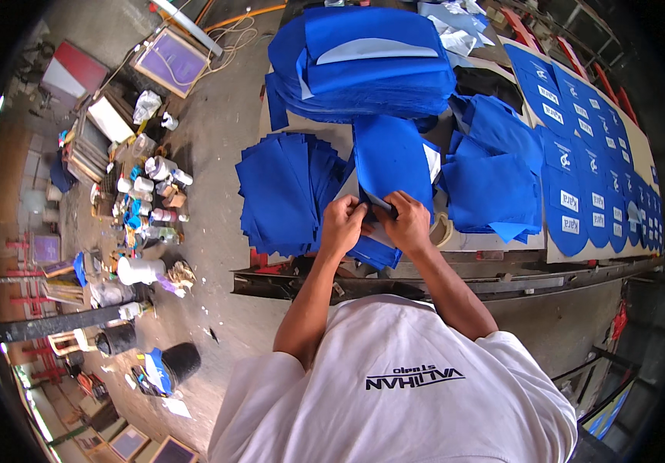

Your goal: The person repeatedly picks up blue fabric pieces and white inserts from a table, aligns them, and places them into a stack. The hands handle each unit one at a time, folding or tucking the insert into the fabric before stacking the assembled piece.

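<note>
Both my hands are at the near edge of a blue fabric piece (396,158) with a rounded outline, on the work table. My left hand (343,222) pinches its near left corner, where the edge is lifted and a darker underside shows. Close beside it, my right hand (408,221) has its fingers closed on the same edge. To the left lies a fanned stack of blue fabric pieces (280,193). Another loose stack of blue pieces (494,189) is on the right. Under my hands, some blue fabric (375,252) sticks out at the table's near edge.
A tall pile of blue fabric (363,69) stands at the far side. Printed blue pieces (568,170) lie in rows on a board to the right. A metal rail (456,285) runs along the table's near edge. Bottles and tubs (147,193) clutter the floor at left.
</note>
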A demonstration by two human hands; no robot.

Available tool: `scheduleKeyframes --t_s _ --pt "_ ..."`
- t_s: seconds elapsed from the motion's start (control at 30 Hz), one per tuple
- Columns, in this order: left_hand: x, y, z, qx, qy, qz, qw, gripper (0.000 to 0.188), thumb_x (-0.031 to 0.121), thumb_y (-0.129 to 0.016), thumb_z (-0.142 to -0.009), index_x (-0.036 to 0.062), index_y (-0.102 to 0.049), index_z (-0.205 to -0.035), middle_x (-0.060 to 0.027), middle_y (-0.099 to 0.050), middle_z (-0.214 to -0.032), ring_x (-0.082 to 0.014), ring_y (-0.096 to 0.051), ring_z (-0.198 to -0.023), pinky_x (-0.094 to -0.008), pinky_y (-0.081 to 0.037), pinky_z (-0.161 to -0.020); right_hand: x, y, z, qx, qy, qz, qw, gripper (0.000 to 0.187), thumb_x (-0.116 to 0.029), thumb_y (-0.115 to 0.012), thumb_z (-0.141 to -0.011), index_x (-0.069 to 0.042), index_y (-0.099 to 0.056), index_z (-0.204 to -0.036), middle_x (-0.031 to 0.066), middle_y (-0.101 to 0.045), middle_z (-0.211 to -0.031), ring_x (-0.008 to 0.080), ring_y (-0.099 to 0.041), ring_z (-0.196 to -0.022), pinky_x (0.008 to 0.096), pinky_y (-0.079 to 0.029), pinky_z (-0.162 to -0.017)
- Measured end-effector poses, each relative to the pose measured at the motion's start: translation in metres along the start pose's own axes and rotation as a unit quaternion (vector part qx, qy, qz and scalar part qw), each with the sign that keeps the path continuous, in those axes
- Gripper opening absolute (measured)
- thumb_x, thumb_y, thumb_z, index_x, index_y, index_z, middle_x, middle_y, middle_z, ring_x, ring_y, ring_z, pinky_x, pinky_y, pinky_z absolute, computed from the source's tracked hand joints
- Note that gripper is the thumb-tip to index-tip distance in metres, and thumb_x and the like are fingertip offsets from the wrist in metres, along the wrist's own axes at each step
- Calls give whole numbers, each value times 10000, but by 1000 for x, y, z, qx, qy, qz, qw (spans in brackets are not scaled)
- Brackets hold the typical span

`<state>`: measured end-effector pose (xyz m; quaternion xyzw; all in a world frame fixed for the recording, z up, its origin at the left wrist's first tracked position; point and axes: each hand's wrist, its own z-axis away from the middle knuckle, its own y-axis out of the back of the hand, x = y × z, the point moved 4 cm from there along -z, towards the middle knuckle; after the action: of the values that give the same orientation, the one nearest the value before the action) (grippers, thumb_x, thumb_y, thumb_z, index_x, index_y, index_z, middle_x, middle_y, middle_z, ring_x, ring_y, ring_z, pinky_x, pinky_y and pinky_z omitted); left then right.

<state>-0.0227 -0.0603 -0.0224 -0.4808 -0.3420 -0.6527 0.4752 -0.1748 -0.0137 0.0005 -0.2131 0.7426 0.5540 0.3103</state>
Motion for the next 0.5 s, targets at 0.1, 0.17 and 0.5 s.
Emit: scheduleKeyframes --t_s 0.1,0.17,0.5 --pt "-4 22 7 48 -23 -14 998 168 138 -618 -956 -20 -621 -900 -94 -661 -705 -171 -677 -559 -273 -532 -484 0 5 -4 16 3 18 1000 184 -210 -742 -790 -86 -669 -904 108 -681 -886 366 -669 -802 455 -520 -659" --pt "3 47 10 87 5 21 996 170 131 -613 -958 -30 -614 -906 -81 -651 -698 -170 -669 -532 -280 -523 -466 7 10 -6 27 -4 28 999 179 -224 -732 -808 -87 -664 -902 108 -680 -888 368 -666 -796 455 -518 -655" --pt "-102 221 11 163 85 -160 970 162 132 -633 -946 -5 -605 -865 -83 -629 -667 -150 -606 -501 -284 -490 -464 15 12 -10 48 2 -20 999 244 -246 -760 -825 -35 -649 -874 130 -649 -802 321 -636 -652 413 -466 -581"
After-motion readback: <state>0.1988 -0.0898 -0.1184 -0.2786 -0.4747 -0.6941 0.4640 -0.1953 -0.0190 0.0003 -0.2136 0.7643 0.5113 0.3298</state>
